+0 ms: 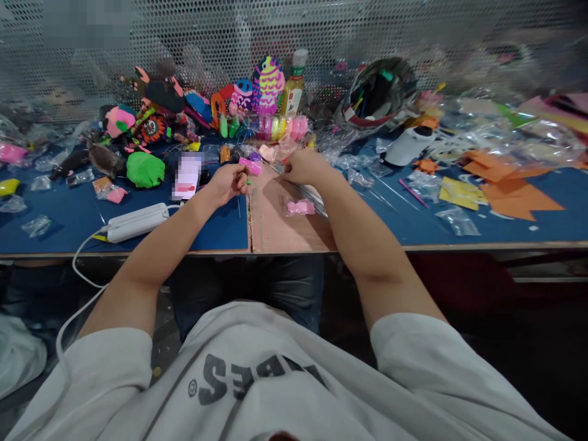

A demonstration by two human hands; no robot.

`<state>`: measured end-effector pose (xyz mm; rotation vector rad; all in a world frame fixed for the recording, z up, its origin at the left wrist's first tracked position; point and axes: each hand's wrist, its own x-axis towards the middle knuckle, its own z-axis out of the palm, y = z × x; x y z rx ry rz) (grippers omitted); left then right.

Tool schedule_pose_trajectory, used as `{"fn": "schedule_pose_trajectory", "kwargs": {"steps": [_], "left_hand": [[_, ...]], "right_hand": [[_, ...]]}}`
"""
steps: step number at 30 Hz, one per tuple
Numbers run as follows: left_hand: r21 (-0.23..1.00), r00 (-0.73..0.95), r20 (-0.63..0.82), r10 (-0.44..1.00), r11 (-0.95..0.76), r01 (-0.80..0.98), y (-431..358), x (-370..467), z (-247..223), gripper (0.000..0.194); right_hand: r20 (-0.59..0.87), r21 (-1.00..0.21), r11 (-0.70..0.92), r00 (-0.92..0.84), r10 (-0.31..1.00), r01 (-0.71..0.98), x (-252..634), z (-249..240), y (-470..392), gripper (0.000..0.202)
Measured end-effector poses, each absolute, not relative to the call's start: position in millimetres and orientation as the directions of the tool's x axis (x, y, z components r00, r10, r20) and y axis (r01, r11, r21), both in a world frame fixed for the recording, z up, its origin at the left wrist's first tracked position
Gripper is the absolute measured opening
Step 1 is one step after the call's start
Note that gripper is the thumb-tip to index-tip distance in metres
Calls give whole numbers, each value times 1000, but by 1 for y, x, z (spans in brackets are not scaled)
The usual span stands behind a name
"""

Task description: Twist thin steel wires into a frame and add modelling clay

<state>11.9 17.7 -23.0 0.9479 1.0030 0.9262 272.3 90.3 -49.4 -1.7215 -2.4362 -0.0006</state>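
Note:
My left hand (228,184) is over the table with its fingers curled in. A tiny green bit shows at its fingertips, too small to name. Just past those fingers lies a bright pink packet (250,166). My right hand (309,167) is closed, knuckles up, its fingertips pointing down and left; whatever they hold is hidden. Thin clear plastic strips (316,199) run under the right wrist. Nearer to me, a pink lump in a clear wrapper (301,207) rests on the bare wooden board (273,229) between my arms.
A phone (187,174), a white power bank with a cable (138,222) and a green lump (145,169) are on the left. Behind stand a patterned fish figure (269,84) and a bottle (294,86). A cap (381,92) and orange sheets (514,190) lie right.

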Motion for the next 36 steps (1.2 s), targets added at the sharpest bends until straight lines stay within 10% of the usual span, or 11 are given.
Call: {"fn": "schedule_pose_trajectory", "kwargs": {"steps": [36], "left_hand": [[993, 29, -101, 994, 103, -56, 36, 4, -41, 16]], "right_hand": [[34, -60, 205, -203, 979, 977, 253, -37, 74, 39]]}}
